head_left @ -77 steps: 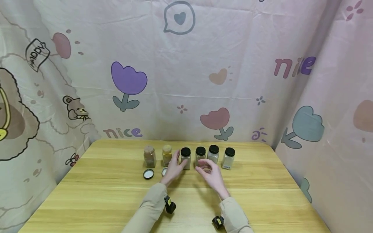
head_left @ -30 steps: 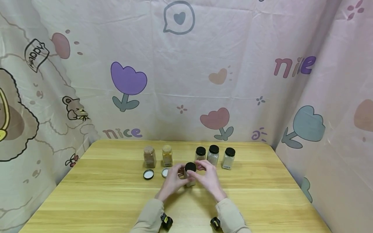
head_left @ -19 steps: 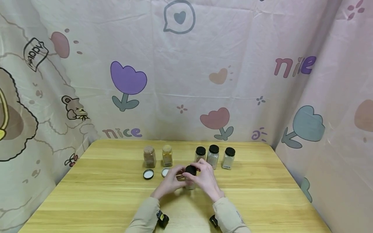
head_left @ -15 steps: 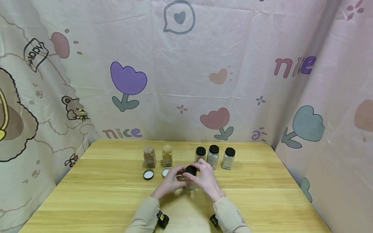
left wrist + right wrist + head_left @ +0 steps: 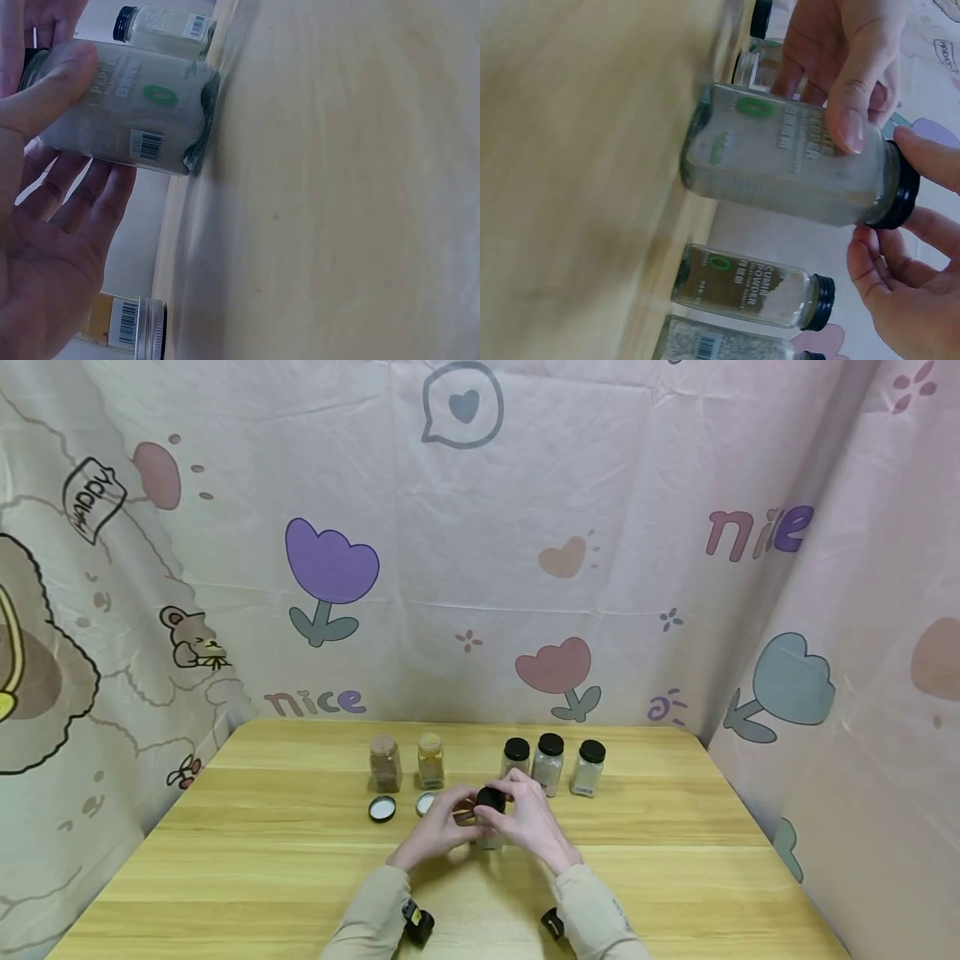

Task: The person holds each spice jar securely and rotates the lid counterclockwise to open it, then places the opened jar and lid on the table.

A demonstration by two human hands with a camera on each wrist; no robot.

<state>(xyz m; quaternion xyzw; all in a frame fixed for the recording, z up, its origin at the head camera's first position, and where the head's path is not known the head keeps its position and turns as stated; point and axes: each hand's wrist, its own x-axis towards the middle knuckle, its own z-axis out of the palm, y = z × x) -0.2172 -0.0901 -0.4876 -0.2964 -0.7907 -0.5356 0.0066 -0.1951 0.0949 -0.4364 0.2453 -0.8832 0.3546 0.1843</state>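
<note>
- Glass spice jar (image 5: 787, 161): upright, in front of the row of jars, between the two hands; pale contents; lettering partly legible, "PEPP" visible in the left wrist view. Contact of its base with the counter cannot be confirmed.
- Black lid (image 5: 901, 187): seated on the neck of this jar.
- Left hand (image 5: 438, 828): thumb and fingers grasp the jar body from its left side.
- Right hand (image 5: 531, 817): thumb and fingers pinch the lid at its rim.
- Cumin powder jar (image 5: 739, 289): capped in black, behind the right hand, which hides its lower part in the head view.
- Jar of pale granules (image 5: 548, 768): capped, just right of the cumin powder jar.
- Rightmost jar (image 5: 587, 774): capped, pale contents, set slightly apart.
- Yellow-filled jar (image 5: 431, 766) and brown-filled jar (image 5: 386, 768): uncapped, left of the hands.
- Two removed lids (image 5: 382, 810): inside up, one before each uncapped jar.
- Counter (image 5: 225, 868): light wood grain, carrying the jars.
- Printed curtain (image 5: 465, 527): behind the counter.
</note>
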